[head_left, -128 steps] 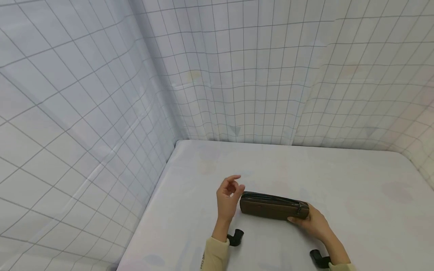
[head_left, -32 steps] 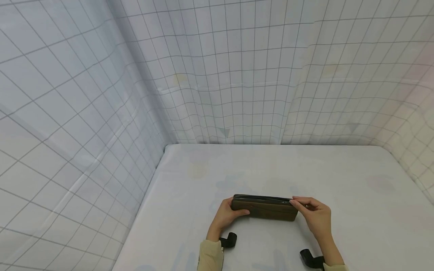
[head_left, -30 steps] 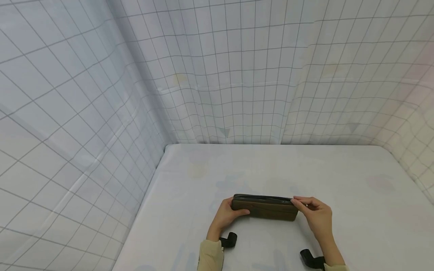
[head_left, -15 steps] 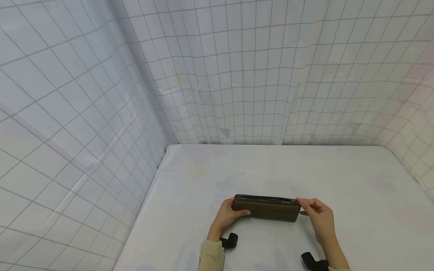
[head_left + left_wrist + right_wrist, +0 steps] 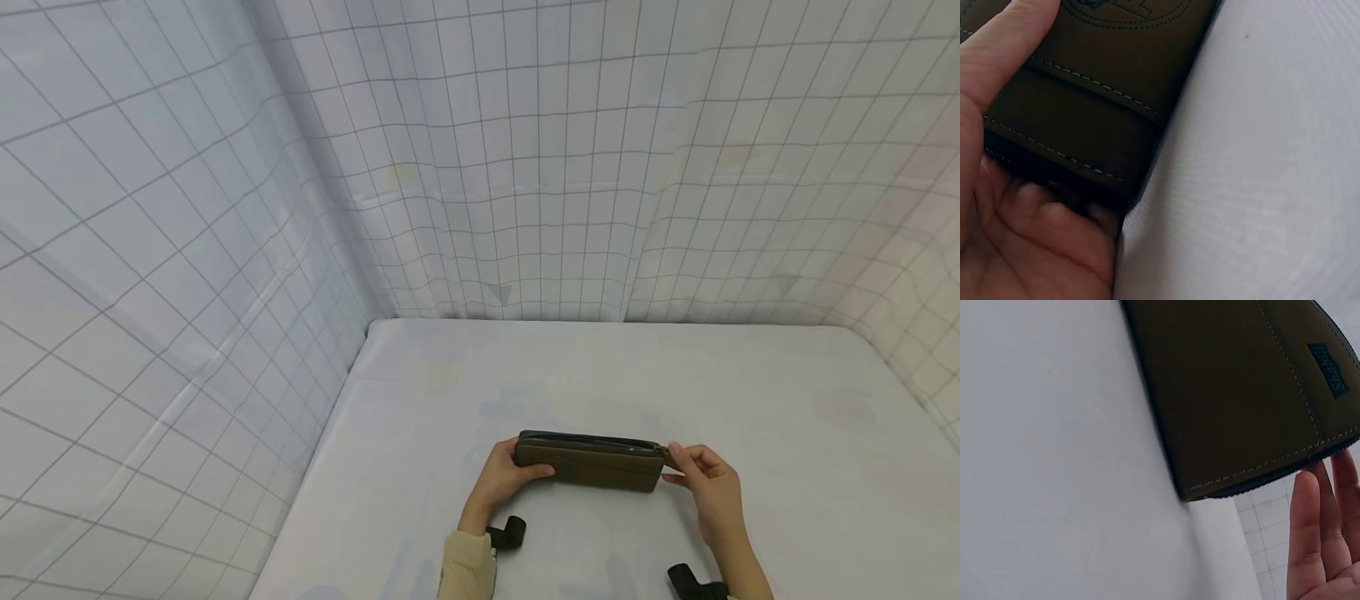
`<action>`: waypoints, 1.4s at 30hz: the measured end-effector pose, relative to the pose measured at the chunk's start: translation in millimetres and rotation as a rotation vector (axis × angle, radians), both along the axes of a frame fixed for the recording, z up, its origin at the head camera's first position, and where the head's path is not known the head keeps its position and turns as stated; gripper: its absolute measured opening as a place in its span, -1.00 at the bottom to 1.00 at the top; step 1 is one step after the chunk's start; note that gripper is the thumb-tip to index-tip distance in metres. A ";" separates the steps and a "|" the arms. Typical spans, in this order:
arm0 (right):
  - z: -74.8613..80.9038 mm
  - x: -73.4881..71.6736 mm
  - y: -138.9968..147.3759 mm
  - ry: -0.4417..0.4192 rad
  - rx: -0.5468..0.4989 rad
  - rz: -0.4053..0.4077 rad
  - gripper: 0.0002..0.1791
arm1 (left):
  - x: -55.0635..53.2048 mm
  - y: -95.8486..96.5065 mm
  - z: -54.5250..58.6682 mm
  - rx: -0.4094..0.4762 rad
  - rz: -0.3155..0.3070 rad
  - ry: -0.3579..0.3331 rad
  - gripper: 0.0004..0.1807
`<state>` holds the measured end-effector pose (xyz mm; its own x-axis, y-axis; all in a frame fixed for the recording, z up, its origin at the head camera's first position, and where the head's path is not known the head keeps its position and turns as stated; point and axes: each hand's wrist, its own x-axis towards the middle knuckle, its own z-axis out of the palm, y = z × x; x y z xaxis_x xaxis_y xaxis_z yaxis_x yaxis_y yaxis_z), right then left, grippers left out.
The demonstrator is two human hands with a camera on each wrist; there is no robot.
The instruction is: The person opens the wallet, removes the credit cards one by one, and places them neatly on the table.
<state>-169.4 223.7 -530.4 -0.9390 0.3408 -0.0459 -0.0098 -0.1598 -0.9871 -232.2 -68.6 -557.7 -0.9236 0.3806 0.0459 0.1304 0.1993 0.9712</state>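
A brown zip-around wallet [image 5: 588,468] is held on its long side, zipped edge up, low over the white table. My left hand [image 5: 498,478] grips its left end, thumb across the near face and fingers behind. A stitched emblem shows on the wallet's leather [image 5: 1104,81] in the left wrist view. My right hand [image 5: 711,485] pinches the zipper pull [image 5: 667,456] at the upper right corner. In the right wrist view, several fingers [image 5: 1305,519] extend beside the zipped short edge, near a dark label [image 5: 1329,372]; the pinch itself is out of frame.
The white-covered table [image 5: 450,375] runs to a hanging grid-patterned cloth [image 5: 555,208] at the back. Similar cloth hangs on the left and right sides. Black camera mounts [image 5: 513,533] are worn on both wrists.
Earlier my right hand held the wallet's right end, with my left hand off it. My left hand then took the left end. The right hand has since moved right along the zipper to the corner.
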 end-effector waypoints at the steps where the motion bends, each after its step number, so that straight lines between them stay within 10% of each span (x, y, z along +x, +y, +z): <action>1: -1.4 0.4 0.4 -0.001 -0.009 -0.012 -0.76 | 2.0 -0.2 4.7 -0.006 0.000 0.002 -0.65; 14: -17.5 2.5 5.6 0.005 0.008 -0.010 -0.82 | -0.7 -1.8 -4.6 -0.028 0.009 0.016 -0.61; 35: -19.1 7.6 20.1 -0.378 0.294 0.143 -0.46 | 0.8 -0.6 -5.9 -0.026 0.010 -0.002 -0.61; 42: -17.0 7.1 21.9 -0.411 0.427 0.182 -0.32 | 7.3 -1.0 13.9 0.009 -0.012 0.003 -0.63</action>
<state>-162.3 245.6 -547.4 -0.9183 0.2451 -0.3108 0.3749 0.2867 -0.8816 -224.9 -69.5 -543.8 -0.9189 0.3909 0.0525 0.1360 0.1889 0.9725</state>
